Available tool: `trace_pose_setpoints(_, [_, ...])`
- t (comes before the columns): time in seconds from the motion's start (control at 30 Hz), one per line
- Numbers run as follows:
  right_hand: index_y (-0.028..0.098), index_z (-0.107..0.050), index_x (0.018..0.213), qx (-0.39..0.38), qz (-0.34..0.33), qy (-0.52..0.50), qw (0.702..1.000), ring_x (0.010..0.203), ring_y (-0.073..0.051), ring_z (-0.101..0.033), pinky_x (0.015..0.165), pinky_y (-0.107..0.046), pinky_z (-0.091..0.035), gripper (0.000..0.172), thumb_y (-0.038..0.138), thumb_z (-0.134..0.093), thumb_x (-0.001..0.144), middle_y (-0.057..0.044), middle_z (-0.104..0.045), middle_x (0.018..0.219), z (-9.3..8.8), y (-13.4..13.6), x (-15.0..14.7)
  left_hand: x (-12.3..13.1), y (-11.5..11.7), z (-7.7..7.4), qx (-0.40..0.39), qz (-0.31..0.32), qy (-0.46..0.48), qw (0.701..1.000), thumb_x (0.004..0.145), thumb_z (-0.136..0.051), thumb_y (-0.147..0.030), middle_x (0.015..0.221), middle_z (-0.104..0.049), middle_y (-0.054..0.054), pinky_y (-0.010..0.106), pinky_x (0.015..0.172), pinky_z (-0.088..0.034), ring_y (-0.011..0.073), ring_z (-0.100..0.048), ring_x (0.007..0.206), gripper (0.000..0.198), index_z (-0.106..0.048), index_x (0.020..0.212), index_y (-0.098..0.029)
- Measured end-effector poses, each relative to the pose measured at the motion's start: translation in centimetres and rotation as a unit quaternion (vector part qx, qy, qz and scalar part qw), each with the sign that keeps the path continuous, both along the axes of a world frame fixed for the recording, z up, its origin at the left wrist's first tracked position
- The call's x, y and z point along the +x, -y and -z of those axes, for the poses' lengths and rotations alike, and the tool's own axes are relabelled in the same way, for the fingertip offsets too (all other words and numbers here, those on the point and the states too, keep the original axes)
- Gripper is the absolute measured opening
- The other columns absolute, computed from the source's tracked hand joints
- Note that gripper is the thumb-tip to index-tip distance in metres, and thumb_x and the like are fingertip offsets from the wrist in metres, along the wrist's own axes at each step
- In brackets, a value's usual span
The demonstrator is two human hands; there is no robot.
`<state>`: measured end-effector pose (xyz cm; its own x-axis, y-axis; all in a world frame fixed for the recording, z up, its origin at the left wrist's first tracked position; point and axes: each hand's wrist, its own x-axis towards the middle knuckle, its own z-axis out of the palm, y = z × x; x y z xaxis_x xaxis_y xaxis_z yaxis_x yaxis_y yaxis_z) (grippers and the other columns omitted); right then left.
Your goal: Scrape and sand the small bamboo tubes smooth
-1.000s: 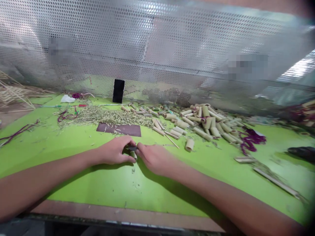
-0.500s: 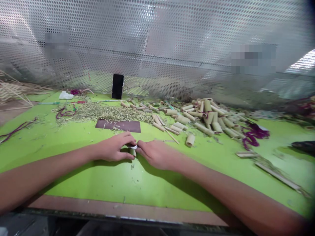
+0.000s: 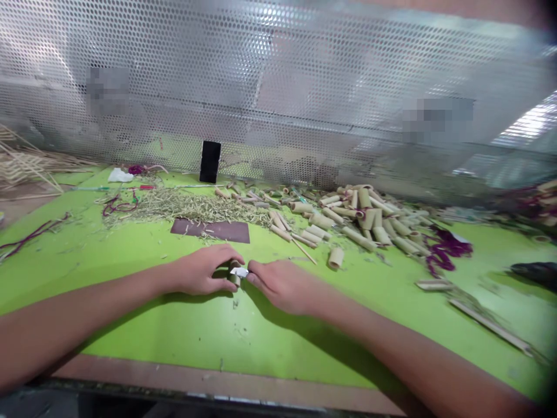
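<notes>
My left hand (image 3: pixel 204 271) rests on the green table (image 3: pixel 174 325), its fingers curled round a short bamboo tube (image 3: pixel 235 279) that stands on the surface. My right hand (image 3: pixel 278 283) lies just to the right, fingers pinched on a small flat blade (image 3: pixel 239 271) whose pale tip sits on top of the tube. Both hands almost touch over the tube. Most of the tube is hidden by my left fingers.
A heap of cut bamboo tubes (image 3: pixel 365 217) lies at the back right, with purple cord (image 3: pixel 444 247) beside it. Shavings (image 3: pixel 191 204) and a brown sheet (image 3: pixel 213 230) lie behind my hands. A black phone (image 3: pixel 210 161) leans on the perforated metal screen (image 3: pixel 278 87).
The hands have stayed in the same place on the table. The blade's pale tip now shows more plainly on the tube between them. The camera has shifted a little.
</notes>
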<state>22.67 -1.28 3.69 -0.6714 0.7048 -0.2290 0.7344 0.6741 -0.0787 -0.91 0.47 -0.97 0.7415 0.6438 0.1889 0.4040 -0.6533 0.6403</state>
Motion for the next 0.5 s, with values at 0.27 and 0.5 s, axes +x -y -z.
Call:
trace_pose_setpoints(0.27, [0.014, -0.059, 0.108, 0.041, 0.033, 0.018, 0.998, 0.064, -0.020, -0.060, 0.056, -0.032, -0.024, 0.036, 0.034, -0.030, 0.110, -0.009, -0.073, 0.082, 0.3, 0.4, -1.5, 0.3, -0.5, 0.3, 0.019, -0.029, -0.005, 0.999, 0.087, -0.079, -0.035, 0.121, -0.064, 0.011, 0.042, 0.098, -0.049, 0.0275, -0.060, 0.111, 0.039, -0.060, 0.117, -0.019])
trace_pose_setpoints(0.5, [0.014, -0.060, 0.106, 0.051, 0.017, 0.011, 0.998, 0.065, -0.021, -0.062, 0.056, -0.033, -0.023, 0.036, 0.034, -0.030, 0.110, -0.010, -0.073, 0.080, 0.5, 0.1, -1.7, 0.3, -0.3, 0.2, 0.022, -0.020, -0.005, 1.000, 0.090, -0.075, -0.035, 0.120, -0.060, 0.010, 0.043, 0.098, -0.048, 0.0276, -0.057, 0.112, 0.033, -0.058, 0.114, -0.019])
